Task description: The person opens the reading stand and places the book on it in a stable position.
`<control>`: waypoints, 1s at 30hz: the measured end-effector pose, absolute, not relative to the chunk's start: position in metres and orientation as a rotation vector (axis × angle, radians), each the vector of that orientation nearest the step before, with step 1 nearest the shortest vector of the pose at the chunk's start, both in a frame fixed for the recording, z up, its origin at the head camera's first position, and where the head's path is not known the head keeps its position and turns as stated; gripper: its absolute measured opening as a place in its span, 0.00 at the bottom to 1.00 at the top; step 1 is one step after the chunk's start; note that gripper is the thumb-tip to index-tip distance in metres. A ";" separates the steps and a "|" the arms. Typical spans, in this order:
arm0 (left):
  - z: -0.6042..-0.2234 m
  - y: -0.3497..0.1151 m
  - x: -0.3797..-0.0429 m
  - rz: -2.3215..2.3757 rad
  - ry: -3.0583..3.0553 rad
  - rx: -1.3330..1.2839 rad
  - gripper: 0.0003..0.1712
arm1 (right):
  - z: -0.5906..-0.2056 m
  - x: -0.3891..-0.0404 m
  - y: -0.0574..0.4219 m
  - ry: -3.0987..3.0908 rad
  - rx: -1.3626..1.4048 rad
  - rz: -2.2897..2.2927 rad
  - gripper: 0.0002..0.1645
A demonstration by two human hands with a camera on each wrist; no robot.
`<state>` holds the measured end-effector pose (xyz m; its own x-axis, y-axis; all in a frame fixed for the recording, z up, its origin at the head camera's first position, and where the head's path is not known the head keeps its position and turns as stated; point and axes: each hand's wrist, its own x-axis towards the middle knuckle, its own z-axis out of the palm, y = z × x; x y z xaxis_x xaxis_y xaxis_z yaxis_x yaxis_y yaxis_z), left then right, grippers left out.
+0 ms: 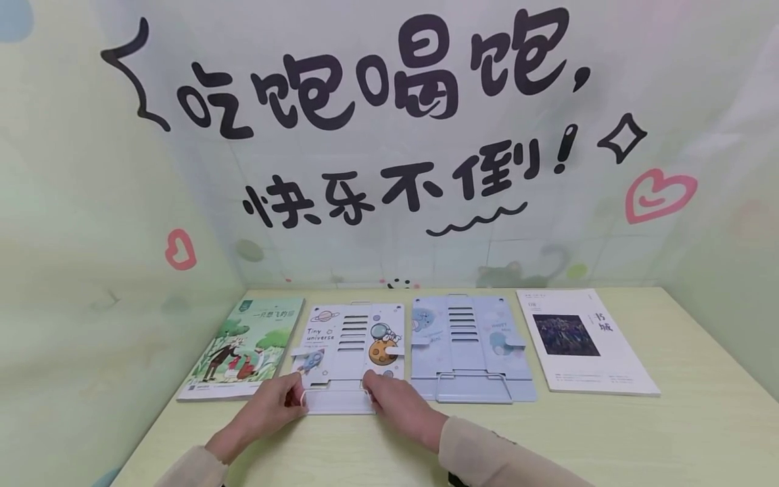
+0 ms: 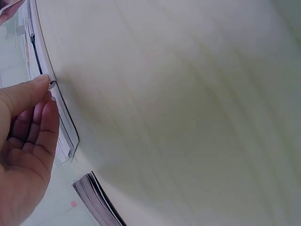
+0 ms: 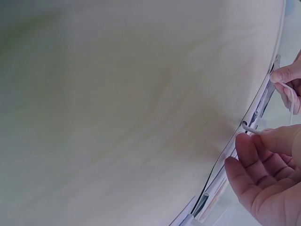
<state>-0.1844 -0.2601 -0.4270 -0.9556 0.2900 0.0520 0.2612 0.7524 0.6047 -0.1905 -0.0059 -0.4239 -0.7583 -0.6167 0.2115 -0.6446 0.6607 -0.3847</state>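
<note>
A white book stand (image 1: 325,365) printed with an astronaut, a planet and the words "Tiny universe" lies flat on the table. My left hand (image 1: 272,404) pinches the left end of its white wire bracket (image 3: 250,129) at the front edge. At the bracket's other end, my right hand (image 1: 398,404) pinches the wire between thumb and fingers. In the right wrist view the wire stands off the stand's edge, with both the right hand (image 3: 270,172) and the left hand (image 3: 289,77) on it. The left wrist view shows the left hand (image 2: 28,136) at the stand's edge.
Right of the white stand lies a pale blue book stand (image 1: 420,368) with its own wire bracket folded flat. A green illustrated book (image 1: 243,348) is at the left; a white book (image 1: 602,372) with a dark picture lies at the right. A printed curtain (image 1: 377,250) rises behind the table (image 1: 700,433).
</note>
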 end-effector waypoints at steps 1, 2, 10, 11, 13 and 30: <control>-0.427 -0.260 -0.184 0.977 2.907 0.459 0.15 | -0.424 -0.190 -0.006 -2.800 1.075 0.683 0.13; -0.426 -0.260 -0.183 0.968 2.913 0.464 0.15 | -0.424 -0.190 -0.006 -2.795 1.087 0.678 0.13; -0.425 -0.258 -0.181 0.912 2.992 0.531 0.18 | -0.425 -0.190 -0.004 -2.735 1.176 0.612 0.11; -0.425 -0.258 -0.180 0.910 2.996 0.530 0.18 | -0.425 -0.190 -0.004 -2.739 1.176 0.623 0.11; -0.426 -0.258 -0.179 0.908 2.993 0.516 0.17 | -0.427 -0.191 -0.003 -2.757 1.167 0.673 0.11; -0.405 -0.273 -0.210 1.254 3.003 0.075 0.12 | -0.405 -0.241 0.049 -2.661 0.313 1.810 0.15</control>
<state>-0.2101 -0.2732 -0.4048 -0.9925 -0.0015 0.1223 0.0859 0.7030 0.7060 -0.2406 0.0495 -0.4053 -0.9770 -0.2106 0.0326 -0.1077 0.3558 -0.9283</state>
